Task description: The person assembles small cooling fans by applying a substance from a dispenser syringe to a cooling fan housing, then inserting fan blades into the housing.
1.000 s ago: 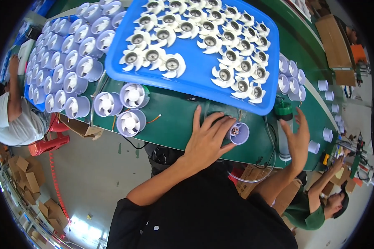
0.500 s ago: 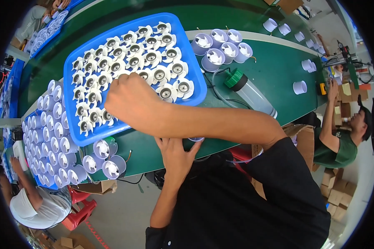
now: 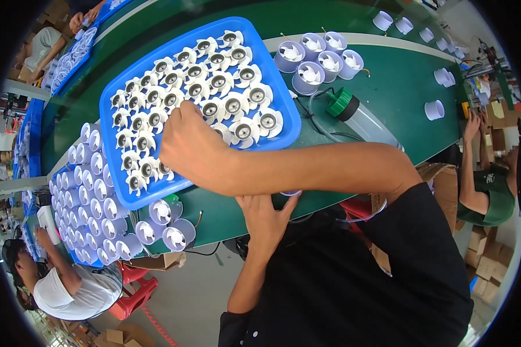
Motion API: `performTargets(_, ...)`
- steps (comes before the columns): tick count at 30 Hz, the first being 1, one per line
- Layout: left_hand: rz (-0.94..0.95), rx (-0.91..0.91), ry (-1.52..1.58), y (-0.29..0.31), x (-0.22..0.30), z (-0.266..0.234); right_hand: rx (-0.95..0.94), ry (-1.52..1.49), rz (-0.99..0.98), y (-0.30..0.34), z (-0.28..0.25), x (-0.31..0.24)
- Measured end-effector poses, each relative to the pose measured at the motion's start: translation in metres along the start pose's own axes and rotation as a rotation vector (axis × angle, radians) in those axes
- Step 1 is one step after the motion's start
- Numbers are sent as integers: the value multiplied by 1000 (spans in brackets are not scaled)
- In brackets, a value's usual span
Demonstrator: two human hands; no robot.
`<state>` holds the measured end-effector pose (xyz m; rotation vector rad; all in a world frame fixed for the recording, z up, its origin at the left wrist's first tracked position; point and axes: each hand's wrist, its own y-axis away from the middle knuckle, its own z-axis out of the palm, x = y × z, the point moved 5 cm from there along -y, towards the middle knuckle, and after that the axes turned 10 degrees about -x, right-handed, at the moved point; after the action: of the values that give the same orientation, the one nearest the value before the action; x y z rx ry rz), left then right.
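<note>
My right hand (image 3: 198, 147) is closed over the blue tray (image 3: 295, 122), its fingers bent down and hidden from view among the white fan impellers (image 3: 232, 105). Whether it pinches one of them cannot be made out. My right forearm crosses in front of me from the right. Beneath it, at the bench's near edge, my left hand (image 3: 264, 222) is wrapped round a lilac cylindrical fan housing (image 3: 292, 192). Only a sliver of that housing's rim shows; the forearm covers the rest. Impellers lie in rows across the tray, hubs up.
Many lilac housings with fans (image 3: 99, 211) stand packed left of the tray, and several more (image 3: 308, 76) beyond its right corner. A clear bottle with a green cap (image 3: 364, 118) and a cable lie to the right. Co-workers sit at left (image 3: 78, 289) and right (image 3: 486, 194).
The whole view has shifted, so bench and tray sit farther right in the picture. Both hands keep nearly the same places relative to the tray and bench edge.
</note>
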<state>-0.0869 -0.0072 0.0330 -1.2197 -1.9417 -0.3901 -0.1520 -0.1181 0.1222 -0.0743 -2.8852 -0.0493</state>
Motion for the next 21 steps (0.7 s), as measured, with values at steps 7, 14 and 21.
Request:
performTargets(7,26,14,-25,-1,4,-3,4,-7,-116,2,-4,-2)
performTargets(14,7,-24,-20,1,0,-2,148,-92,-26,0,-5,4)
performTargets(21,0,-13,-6,1,0,1,189,-178,66,0,2,7)
